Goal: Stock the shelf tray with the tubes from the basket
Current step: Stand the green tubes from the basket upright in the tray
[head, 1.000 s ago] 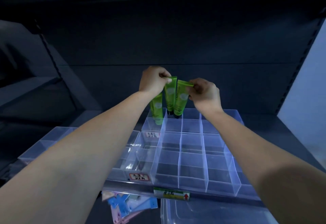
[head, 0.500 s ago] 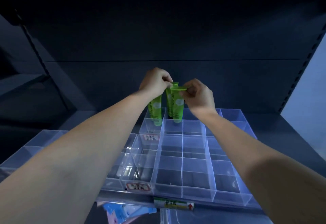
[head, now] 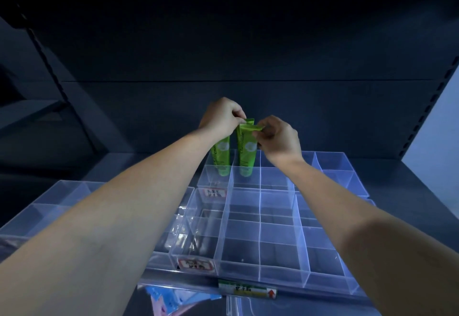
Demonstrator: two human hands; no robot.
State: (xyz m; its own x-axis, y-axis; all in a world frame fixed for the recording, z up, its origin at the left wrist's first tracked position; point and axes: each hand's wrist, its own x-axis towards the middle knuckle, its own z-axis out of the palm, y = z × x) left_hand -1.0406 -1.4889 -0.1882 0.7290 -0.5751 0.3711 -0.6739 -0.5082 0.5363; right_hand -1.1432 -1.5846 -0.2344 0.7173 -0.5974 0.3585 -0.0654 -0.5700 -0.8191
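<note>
Left hand (head: 219,116) and right hand (head: 279,139) pinch upright green "Chamomile" tubes (head: 247,151) in tray (head: 259,236).

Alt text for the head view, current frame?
A person's left hand and right hand pinch the crimped top ends of green tubes standing cap-down in the back row of a clear divided tray on a dark shelf.
</note>
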